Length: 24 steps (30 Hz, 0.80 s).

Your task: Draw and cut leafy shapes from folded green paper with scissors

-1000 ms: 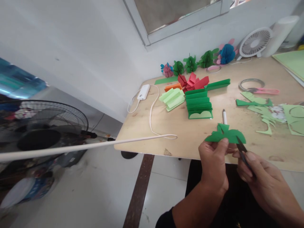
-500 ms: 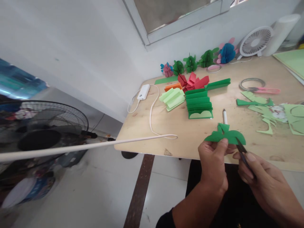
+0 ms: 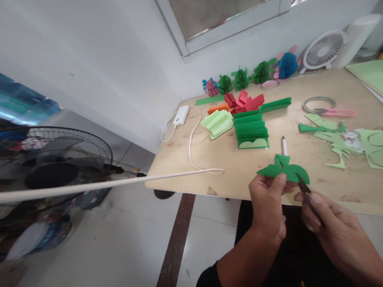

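Note:
A folded piece of green paper (image 3: 291, 170) with curved, partly cut edges is pinched in my left hand (image 3: 268, 199) by thumb and fingers, over the table's front edge. My right hand (image 3: 326, 219) grips dark scissors (image 3: 305, 189), whose blade tips lie on the right part of the paper. Their handle is mostly hidden in my fingers. Just beyond the paper lies a white pen (image 3: 284, 146). Green pleated paper (image 3: 251, 126) with a pale scalloped piece at its front sits behind, to the left.
Pale green scraps (image 3: 338, 145) and pink-handled snips (image 3: 338, 113) by a tape roll (image 3: 318, 104) lie right. Red folded paper (image 3: 243, 103), paper ornaments (image 3: 241, 79) and a small fan (image 3: 324, 50) stand farther back. A white cable (image 3: 119, 184) crosses the left table edge near a floor fan (image 3: 50, 171).
The camera view has shifted slightly. Both hands keep hold of the paper and scissors in almost the same place, with the blade tips still at the paper's right part.

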Each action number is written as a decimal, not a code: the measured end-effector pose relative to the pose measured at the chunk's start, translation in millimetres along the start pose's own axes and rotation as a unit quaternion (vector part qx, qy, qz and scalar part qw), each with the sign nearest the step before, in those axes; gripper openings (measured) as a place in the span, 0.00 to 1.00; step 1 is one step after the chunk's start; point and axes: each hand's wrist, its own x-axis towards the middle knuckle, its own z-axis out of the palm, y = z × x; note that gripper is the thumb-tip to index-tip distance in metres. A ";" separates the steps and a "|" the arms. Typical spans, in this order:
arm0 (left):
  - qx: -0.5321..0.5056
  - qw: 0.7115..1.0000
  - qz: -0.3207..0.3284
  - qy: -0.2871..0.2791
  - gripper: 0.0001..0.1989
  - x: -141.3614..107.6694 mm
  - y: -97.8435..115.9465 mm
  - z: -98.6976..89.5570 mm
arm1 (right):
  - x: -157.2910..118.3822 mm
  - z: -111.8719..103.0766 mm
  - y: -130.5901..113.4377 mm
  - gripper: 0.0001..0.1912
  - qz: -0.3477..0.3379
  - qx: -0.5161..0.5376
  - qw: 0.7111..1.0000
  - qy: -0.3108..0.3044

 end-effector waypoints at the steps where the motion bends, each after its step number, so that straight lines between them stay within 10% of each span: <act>1: 0.001 1.000 0.001 0.001 0.11 0.0 -0.1 0.0 | -0.9 0.6 -1.1 0.28 0.005 0.006 1.000 0.000; 24: 0.014 1.000 0.009 -0.012 0.11 2.2 -0.2 -2.4 | -4.5 2.7 -7.1 0.22 0.027 0.013 1.000 -0.006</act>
